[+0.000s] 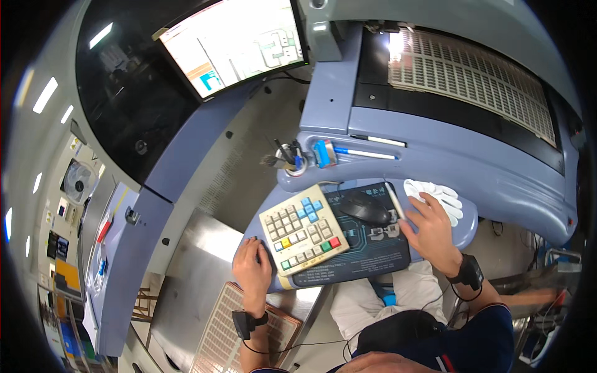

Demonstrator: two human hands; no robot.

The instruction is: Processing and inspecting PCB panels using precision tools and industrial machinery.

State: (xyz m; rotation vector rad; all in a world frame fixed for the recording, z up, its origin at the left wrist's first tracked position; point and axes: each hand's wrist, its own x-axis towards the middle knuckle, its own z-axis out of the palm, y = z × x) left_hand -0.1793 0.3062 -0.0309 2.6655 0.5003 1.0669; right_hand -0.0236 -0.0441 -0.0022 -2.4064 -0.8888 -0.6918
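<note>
Clearly, the white pen belongs to the right hand's side

From my remote seat I see the white pen (395, 200) on the right part of the dark mat (376, 255), its long axis running from 11 to 5 o'clock. It lies at 10 o'clock from the middle of my right hand (430, 231), and its lower end meets the thumb side; whether it is gripped there I cannot tell. The other fingers are spread wide, over the white gloves (440, 193) at 12 o'clock. The black mouse (365, 208) lies just beyond the pen, toward 9 o'clock

My left hand (252, 267) is much farther off, palm down beside the cream keyboard (305, 231), which lies at its 2 o'clock. Those fingers are loosely bent; what is under them stays hidden, so I cannot tell if they hold anything
</note>
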